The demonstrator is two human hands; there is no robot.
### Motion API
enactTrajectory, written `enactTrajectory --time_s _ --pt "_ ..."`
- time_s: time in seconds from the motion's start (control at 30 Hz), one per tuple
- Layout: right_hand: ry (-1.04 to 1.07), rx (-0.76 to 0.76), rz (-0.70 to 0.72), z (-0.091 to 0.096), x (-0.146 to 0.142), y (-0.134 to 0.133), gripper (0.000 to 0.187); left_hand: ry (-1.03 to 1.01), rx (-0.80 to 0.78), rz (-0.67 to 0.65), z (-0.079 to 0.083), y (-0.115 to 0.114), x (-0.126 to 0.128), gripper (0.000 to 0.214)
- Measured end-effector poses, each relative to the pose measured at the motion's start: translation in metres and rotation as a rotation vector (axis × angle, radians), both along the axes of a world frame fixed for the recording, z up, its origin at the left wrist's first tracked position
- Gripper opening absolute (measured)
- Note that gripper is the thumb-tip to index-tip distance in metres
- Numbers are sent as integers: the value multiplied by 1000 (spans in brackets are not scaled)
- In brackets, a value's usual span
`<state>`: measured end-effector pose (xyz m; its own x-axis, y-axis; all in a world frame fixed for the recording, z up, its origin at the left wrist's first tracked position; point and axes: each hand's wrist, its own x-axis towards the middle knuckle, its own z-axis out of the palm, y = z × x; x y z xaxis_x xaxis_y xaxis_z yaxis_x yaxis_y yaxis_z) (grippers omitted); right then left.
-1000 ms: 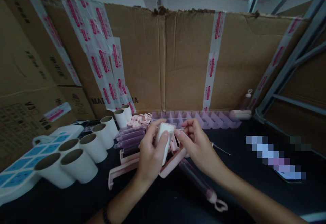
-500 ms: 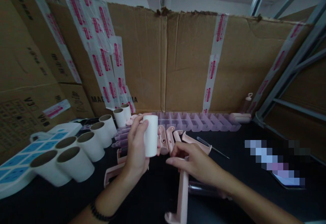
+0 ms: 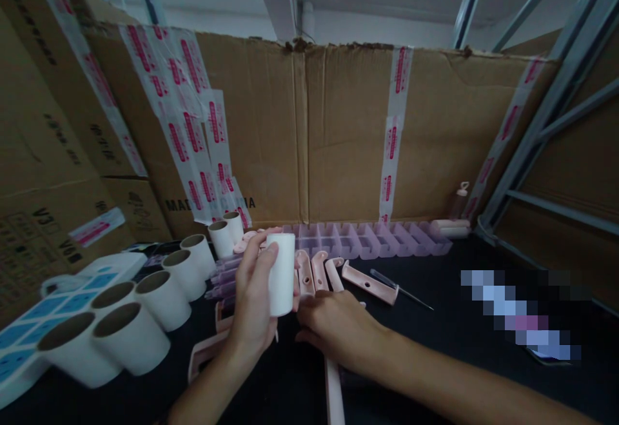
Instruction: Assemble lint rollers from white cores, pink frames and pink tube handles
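Note:
My left hand (image 3: 256,296) is closed round a white paper roll (image 3: 282,273), held upright above the dark table. My right hand (image 3: 336,328) is palm down just right of it, fingers curled over a long pink plastic handle (image 3: 333,386) that runs toward me; the grip itself is hidden under the hand. Behind the hands lie a few short pink handle parts (image 3: 314,273), and another pink piece (image 3: 370,283) lies to their right.
Several white rolls (image 3: 159,299) lie in a row at left beside a white and blue sheet (image 3: 29,322). A row of purple parts (image 3: 367,238) lines the cardboard wall (image 3: 338,135). A thin screwdriver (image 3: 401,289) lies at right. A metal rack (image 3: 546,122) stands at far right.
The left hand lifted the white roll away from the pink handle and holds it upright. The right hand dropped to the table onto the long pink handle, which turned to point toward me.

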<state>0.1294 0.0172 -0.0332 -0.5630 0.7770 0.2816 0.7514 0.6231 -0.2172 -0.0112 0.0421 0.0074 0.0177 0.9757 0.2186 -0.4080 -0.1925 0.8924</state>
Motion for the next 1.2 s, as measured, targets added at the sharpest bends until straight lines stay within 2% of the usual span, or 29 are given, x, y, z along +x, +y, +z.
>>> enactTrajectory --time_s 0.17,0.27,0.33,0.43,0.53,0.67,0.8,0.97,1.1,1.2 --pt "166 148 -85 13 15 -8 16 16 39 -20 -2 -2 -1 44" --pt "349 254 -142 29 36 -8 21 132 80 -58 -5 -5 -2 49" --pt "435 310 -117 42 50 -6 22 232 109 -83 -7 -8 -1 52" --pt "457 336 -9 61 63 -3 22 343 153 -121 -9 -12 0 47" --pt "408 310 106 71 68 -2 23 416 175 -159 -8 -15 1 42" --pt "317 249 201 77 70 -3 27 452 161 -219 -7 -15 1 43" --pt "249 194 233 82 75 -3 28 499 141 -274 -6 -13 -2 46" --pt "188 51 249 91 81 -5 30 586 138 -354 -5 -12 -7 49" --pt "131 -36 240 97 81 -8 36 607 267 -351 -4 -8 -8 35" --pt "115 -156 230 97 83 -8 41 646 371 -383 -7 -5 -7 25"
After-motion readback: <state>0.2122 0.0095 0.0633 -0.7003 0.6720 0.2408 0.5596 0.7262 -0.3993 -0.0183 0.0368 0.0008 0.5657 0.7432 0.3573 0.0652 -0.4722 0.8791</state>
